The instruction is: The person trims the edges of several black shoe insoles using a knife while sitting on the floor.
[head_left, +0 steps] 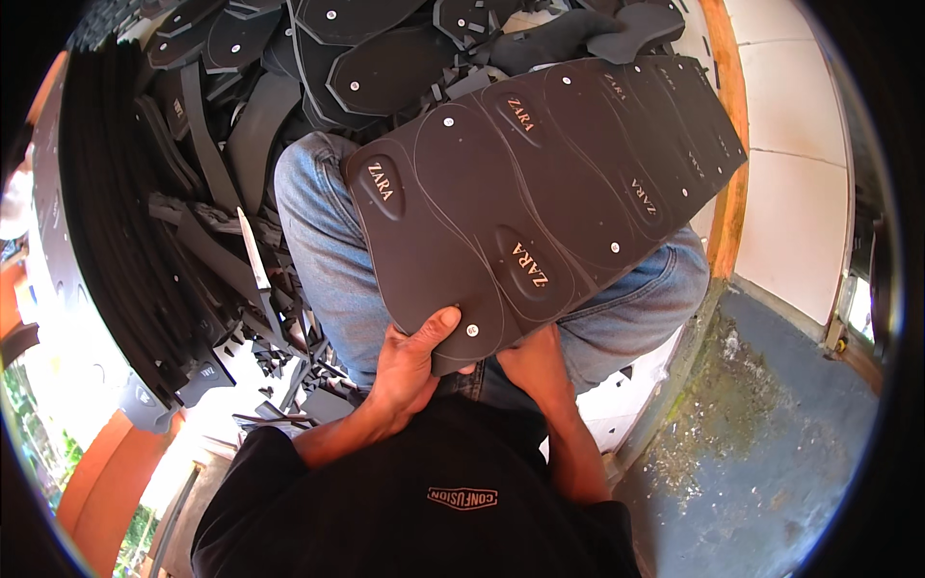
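Note:
A dark sheet [588, 144] of flat sole material lies tilted across my thighs. Sole outlines are marked on it, with raised oval patches and small white round stickers. My left hand [405, 361] grips its near left corner, thumb pressed on top and the fingers mostly underneath. Under the near edge, just to the right, is my right hand [537, 366]; the sheet covers its fingers, so I cannot see whether it holds anything. A knife [252, 249] with a pale, pointed blade rests among scraps beside my left knee, apart from both hands.
Cut dark soles [390, 75] are heaped beyond my knees. A tall stack of dark sheets [116, 222] stands at the left, with strip-like offcuts [217, 246] beside it. On the right run a wooden edge [734, 207], white tiles [795, 183] and a grey floor [771, 414].

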The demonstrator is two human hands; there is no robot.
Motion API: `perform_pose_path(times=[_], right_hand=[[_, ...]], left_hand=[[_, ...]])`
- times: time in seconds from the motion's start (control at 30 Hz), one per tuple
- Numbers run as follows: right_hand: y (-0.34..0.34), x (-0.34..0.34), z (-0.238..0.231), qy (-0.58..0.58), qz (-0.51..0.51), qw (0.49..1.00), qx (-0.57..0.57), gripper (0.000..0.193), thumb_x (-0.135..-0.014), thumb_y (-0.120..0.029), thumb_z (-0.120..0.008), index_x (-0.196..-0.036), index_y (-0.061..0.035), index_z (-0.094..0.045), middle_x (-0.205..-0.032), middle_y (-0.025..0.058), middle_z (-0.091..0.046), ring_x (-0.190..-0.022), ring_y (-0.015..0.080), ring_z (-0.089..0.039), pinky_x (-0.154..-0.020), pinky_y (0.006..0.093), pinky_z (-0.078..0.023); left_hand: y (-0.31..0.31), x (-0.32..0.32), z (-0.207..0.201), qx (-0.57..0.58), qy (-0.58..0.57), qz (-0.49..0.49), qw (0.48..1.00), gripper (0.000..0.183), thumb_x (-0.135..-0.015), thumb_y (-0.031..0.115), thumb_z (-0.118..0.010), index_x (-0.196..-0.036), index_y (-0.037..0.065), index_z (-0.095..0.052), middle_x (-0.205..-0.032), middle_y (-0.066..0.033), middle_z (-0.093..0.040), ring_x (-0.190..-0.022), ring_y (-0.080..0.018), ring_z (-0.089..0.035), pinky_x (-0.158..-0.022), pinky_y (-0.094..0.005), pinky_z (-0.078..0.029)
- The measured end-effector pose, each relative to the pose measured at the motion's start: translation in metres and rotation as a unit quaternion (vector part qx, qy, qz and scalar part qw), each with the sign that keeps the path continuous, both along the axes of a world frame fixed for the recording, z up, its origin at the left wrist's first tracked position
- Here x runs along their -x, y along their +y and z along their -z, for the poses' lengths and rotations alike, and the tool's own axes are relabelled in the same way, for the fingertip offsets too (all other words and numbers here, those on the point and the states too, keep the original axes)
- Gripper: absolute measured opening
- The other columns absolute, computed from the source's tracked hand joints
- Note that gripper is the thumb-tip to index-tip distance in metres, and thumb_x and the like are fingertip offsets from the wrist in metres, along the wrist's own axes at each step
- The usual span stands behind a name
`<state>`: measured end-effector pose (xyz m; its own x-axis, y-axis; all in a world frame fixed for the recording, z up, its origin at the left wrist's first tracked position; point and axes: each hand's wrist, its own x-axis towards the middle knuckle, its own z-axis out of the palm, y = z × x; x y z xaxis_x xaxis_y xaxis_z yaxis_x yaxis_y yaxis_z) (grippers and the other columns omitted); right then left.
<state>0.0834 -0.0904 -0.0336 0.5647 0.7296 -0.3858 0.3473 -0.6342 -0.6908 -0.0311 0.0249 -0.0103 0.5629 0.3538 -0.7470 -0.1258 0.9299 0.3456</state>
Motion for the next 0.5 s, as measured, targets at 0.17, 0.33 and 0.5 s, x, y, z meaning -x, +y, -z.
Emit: perform_pose_path(times=[0.17, 0.33, 0.5], right_hand=[[0.003, -0.009, 0.014, -0.01, -0.056, 0.997, -0.062, 0.033, -0.075, -0.011, -0.066, -0.106, -0.0014, -0.059, -0.104, 0.0188, -0.062, -0.099, 0.0352, -0.058, -0.084, 0.0401, -0.044], [0.011, -0.02, 0.017, 0.011, -0.103, 0.993, -0.059, 0.037, -0.076, -0.013, -0.067, -0.11, -0.0024, -0.058, -0.105, 0.0176, -0.061, -0.101, 0.0328, -0.058, -0.086, 0.0389, -0.044], [0.013, -0.031, 0.023, -0.006, -0.153, 0.985, -0.077, 0.045, -0.073, -0.015, -0.071, -0.114, -0.0033, -0.056, -0.111, 0.0143, -0.06, -0.109, 0.0309, -0.054, -0.092, 0.0389, -0.041]], left_hand=[[0.001, 0.001, 0.001, 0.011, -0.004, 0.012, 1.0, 0.017, -0.087, 0.017, -0.063, -0.097, 0.003, -0.059, -0.081, -0.0087, -0.061, -0.063, -0.0178, -0.059, -0.049, -0.0289, -0.048], [0.002, 0.004, 0.001, 0.016, -0.011, 0.003, 1.0, 0.016, -0.087, 0.017, -0.062, -0.095, 0.003, -0.06, -0.08, -0.0084, -0.062, -0.062, -0.0168, -0.06, -0.047, -0.0273, -0.049], [0.002, 0.004, 0.003, 0.02, -0.017, 0.001, 1.0, 0.014, -0.087, 0.017, -0.062, -0.093, 0.004, -0.062, -0.08, -0.0079, -0.064, -0.061, -0.0155, -0.062, -0.044, -0.0254, -0.05]])
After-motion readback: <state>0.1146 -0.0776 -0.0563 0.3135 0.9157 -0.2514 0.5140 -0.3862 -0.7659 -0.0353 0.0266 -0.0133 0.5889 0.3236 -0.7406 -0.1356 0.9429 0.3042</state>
